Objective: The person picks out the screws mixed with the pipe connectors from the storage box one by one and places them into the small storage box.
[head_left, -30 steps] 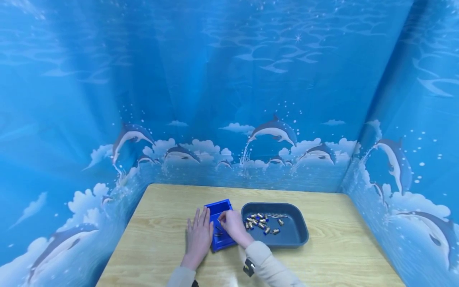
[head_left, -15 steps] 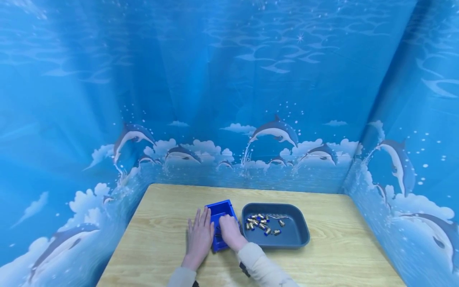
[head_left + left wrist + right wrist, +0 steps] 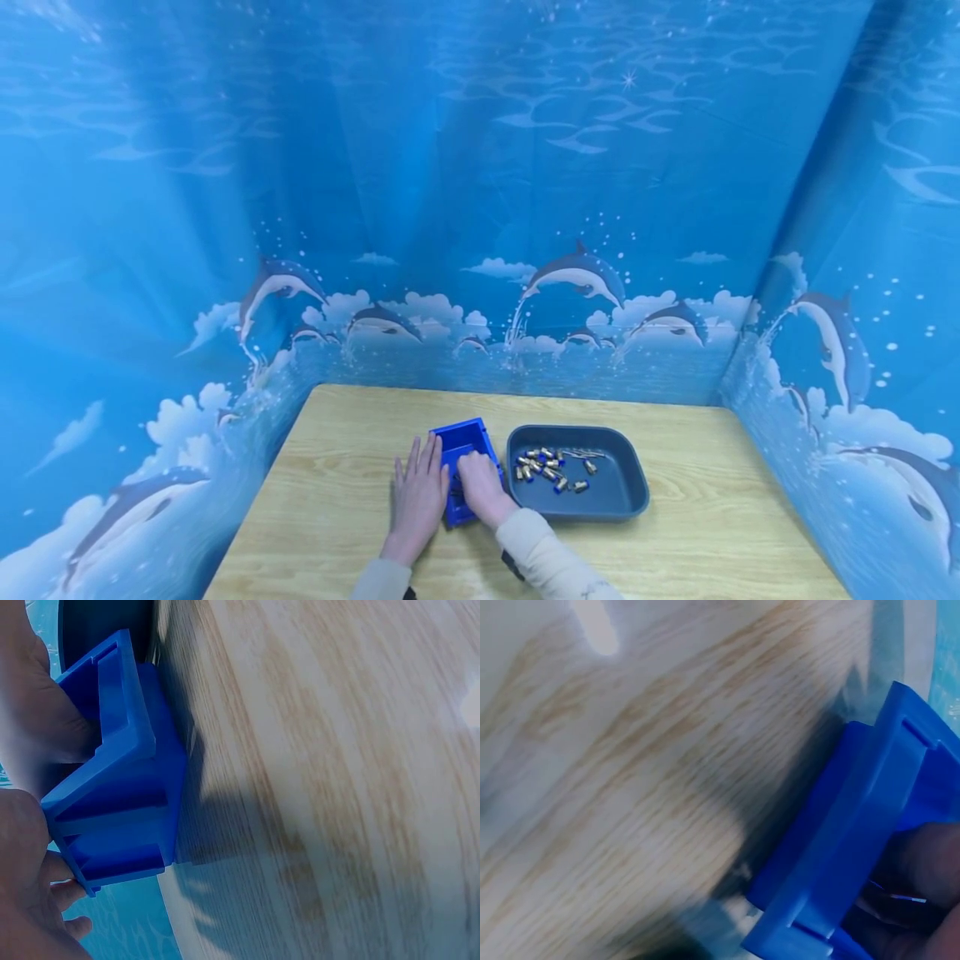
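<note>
- A blue backdrop (image 3: pixel 450 183) enclosed the left, far and right sides, its upper part falling in soft folds.
- Printed dolphins (image 3: pixel 577 271) leapt among white clouds (image 3: pixel 431 307) above pale water.
- A darker crease (image 3: pixel 817 167) marked the right-hand corner.
- A light wood-grain table (image 3: pixel 697 467) reached the far backdrop.
- A white glare (image 3: pixel 596 630) shone off the tabletop.

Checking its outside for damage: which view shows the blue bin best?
Left wrist: the blue bin appears large, its outer side uncropped. Head shows it small, partly covered by the right hand; right wrist crops it.
</note>
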Tool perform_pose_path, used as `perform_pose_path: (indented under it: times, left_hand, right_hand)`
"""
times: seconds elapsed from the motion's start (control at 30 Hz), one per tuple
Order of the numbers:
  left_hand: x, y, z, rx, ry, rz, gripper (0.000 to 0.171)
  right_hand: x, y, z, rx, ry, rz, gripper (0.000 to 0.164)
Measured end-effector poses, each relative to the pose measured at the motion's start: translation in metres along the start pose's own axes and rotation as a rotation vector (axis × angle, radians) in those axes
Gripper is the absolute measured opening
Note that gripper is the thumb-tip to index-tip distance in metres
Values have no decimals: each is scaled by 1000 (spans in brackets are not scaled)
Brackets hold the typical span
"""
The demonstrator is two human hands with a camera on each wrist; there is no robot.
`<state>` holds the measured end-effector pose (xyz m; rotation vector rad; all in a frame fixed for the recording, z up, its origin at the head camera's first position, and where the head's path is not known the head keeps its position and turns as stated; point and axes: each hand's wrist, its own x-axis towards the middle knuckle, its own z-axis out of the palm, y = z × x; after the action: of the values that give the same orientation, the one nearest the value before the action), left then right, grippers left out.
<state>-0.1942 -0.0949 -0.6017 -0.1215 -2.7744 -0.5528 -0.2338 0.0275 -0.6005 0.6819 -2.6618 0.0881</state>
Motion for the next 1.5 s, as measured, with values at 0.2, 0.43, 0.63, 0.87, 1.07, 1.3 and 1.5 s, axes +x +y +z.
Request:
perform_pose_path:
  times: [0.2,0.43,0.63,0.87,1.07,1.3,1.5]
  left_hand:
    - [0,0,1,-6,9,9,52]
    - [0,-1,2,3,21,19,52]
    - [0,-1,1,-6,37,30,52]
    - [0,-1,0,-22,32,17,52]
    - [1,-1,-1,-22,-26,-14,55]
    - [2,-3,1,-10,-21,-17,54]
    - [1,-1,1,0,-35,-21,54]
  right_hand:
    - [6,6,-9,128,54,60,9]
    - [14,19,-28,672,-54,278,8]
    - [12,28,-38,1072,-125,417,8]
    - [8,46,-47,1202,-121,507,14]
    - [2,77,-53,1128,-99,568,16]
    - [-10,116,-52,960,-54,626,8]
    - [-23,148,-54,600,-67,582,4]
